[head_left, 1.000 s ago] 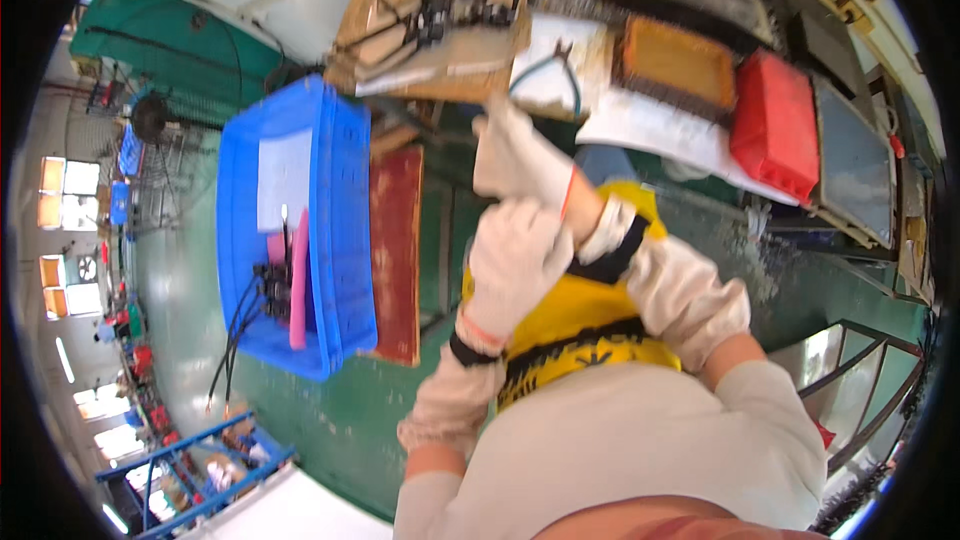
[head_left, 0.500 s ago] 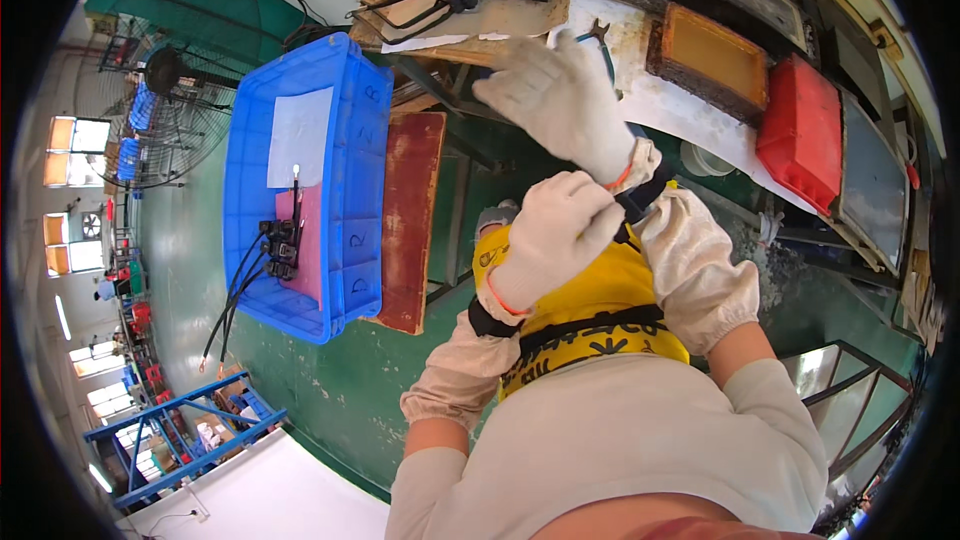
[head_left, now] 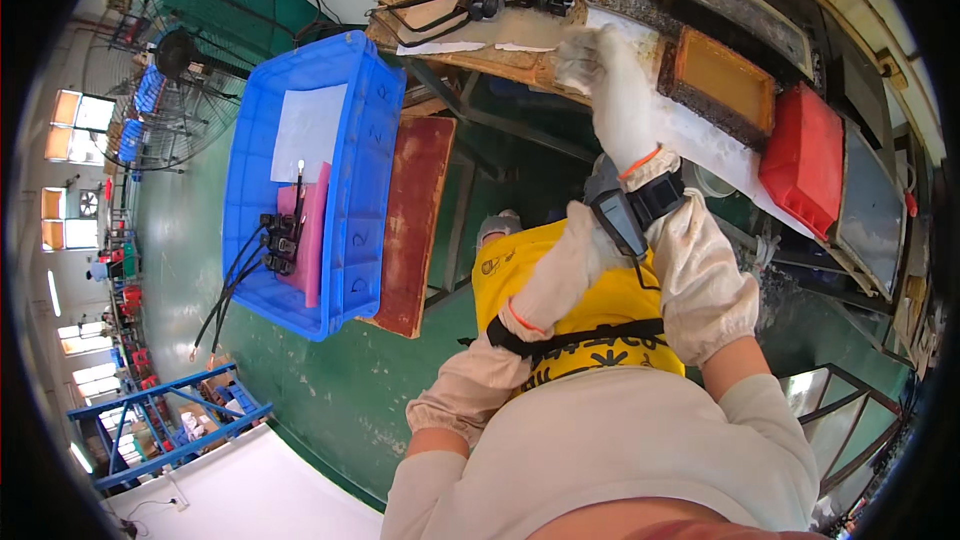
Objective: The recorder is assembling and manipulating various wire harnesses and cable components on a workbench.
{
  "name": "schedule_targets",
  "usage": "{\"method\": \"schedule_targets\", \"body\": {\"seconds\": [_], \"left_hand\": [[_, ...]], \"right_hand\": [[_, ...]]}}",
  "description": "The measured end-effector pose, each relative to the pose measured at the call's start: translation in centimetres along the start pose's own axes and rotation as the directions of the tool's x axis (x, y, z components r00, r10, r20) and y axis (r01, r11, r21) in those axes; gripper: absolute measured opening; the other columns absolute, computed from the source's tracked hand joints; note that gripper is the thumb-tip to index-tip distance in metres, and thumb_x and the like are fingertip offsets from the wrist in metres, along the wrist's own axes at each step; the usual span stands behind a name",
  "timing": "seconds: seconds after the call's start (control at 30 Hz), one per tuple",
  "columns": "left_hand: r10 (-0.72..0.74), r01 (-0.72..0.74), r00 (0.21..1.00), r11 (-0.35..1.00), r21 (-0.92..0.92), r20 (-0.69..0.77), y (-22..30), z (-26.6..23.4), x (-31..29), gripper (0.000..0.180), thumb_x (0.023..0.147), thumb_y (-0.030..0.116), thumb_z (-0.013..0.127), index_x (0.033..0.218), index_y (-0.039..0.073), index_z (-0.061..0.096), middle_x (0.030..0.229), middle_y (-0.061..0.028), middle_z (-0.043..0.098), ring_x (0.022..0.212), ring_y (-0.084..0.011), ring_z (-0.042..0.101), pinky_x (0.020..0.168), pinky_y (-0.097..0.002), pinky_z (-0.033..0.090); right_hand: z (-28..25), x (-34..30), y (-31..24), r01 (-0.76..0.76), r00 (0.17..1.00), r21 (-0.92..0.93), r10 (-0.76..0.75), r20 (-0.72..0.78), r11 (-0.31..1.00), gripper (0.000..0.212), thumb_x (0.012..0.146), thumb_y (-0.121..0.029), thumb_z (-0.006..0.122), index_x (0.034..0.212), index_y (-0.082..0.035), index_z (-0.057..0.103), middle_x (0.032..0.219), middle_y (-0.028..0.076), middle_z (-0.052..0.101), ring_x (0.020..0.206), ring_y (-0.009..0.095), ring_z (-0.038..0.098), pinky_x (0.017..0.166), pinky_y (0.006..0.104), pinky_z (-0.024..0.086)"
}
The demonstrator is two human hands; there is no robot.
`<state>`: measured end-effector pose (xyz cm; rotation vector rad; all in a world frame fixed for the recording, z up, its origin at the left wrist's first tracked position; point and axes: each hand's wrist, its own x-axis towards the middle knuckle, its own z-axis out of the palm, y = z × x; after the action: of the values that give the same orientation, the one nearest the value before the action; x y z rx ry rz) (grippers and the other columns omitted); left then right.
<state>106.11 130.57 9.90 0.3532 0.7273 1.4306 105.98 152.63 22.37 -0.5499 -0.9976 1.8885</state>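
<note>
Head view: left of left hand (head_left: 574, 252), blue bin (head_left: 365, 195) holds cables (head_left: 281, 244), paper (head_left: 308, 128).

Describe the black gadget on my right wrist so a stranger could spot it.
Start at the yellow apron. Your right hand extends from its upper right toward the bench. Strapped between glove and sleeve is the black gadget, bulkier than the left wrist's band.

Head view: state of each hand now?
Left hand: gloved, close by the black wrist device; open or closed cannot be told.
Right hand: gloved, blurred, at the workbench; grip cannot be told.
</note>
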Motion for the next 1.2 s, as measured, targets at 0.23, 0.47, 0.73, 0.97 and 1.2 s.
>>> {"method": "schedule_targets", "body": {"seconds": [0.23,0.47,0.73,0.97,1.2], "left_hand": [[0.166,-0.166,0.982,0.525,0.835,0.091,6.7,12.1,-2.8,0.045,0.090,0.033,0.057,0.123,0.005,0.044,0.112,-0.0163,0.056,0.095,-0.0314,0.060,0.083,-0.0369,0.047],[-0.107,0.012,0.993,0.454,0.891,0.042,9.1,11.2,-2.1,0.034,0.091,0.032,0.054,0.112,0.004,0.058,0.105,-0.0119,0.063,0.097,-0.0231,0.061,0.085,-0.0312,0.046],[0.197,-0.192,0.971,0.314,0.930,0.134,5.1,11.3,0.0,0.025,0.091,0.026,0.053,0.097,0.003,0.059,0.090,-0.0168,0.060,0.084,-0.0320,0.060,0.075,-0.0368,0.047],[0.200,-0.108,0.977,0.158,0.982,0.075,4.7,11.9,0.1,0.025,0.091,0.027,0.053,0.094,0.003,0.058,0.085,-0.0185,0.061,0.080,-0.0382,0.059,0.067,-0.0402,0.047],[-0.130,-0.074,0.984,0.315,0.946,0.120,5.3,12.8,-0.3,0.036,0.087,0.037,0.058,0.095,0.002,0.059,0.086,-0.0183,0.063,0.079,-0.0351,0.063,0.068,-0.0390,0.049]], "right_hand": [[1.9,-1.5,-1.6,0.749,0.601,-0.662,-0.402,0.691,-0.020,0.013,0.082,-0.019,0.062,0.091,-0.011,0.066,0.088,0.011,0.065,0.082,0.034,0.060,0.073,0.0398,0.048],[0.3,-0.9,-1.0,-0.087,0.988,0.180,0.062,0.138,0.980,0.033,0.097,-0.022,0.044,0.103,0.008,0.057,0.089,0.016,0.063,0.081,0.025,0.062,0.075,0.0355,0.052],[0.6,-2.2,-2.2,-0.234,0.971,0.512,0.178,0.157,0.827,0.025,0.097,-0.023,0.047,0.102,0.000,0.055,0.095,0.015,0.062,0.089,0.029,0.060,0.085,0.0434,0.051],[-0.6,-1.3,-2.7,-0.160,0.983,0.434,0.101,0.155,0.887,0.033,0.096,-0.025,0.047,0.110,0.004,0.055,0.096,0.013,0.062,0.089,0.024,0.062,0.088,0.0411,0.051],[-0.8,-2.1,-3.8,0.091,0.995,-0.188,-0.096,-0.018,0.978,0.029,0.096,-0.021,0.049,0.109,0.003,0.060,0.097,0.007,0.066,0.083,0.012,0.063,0.073,0.0239,0.051]]}}
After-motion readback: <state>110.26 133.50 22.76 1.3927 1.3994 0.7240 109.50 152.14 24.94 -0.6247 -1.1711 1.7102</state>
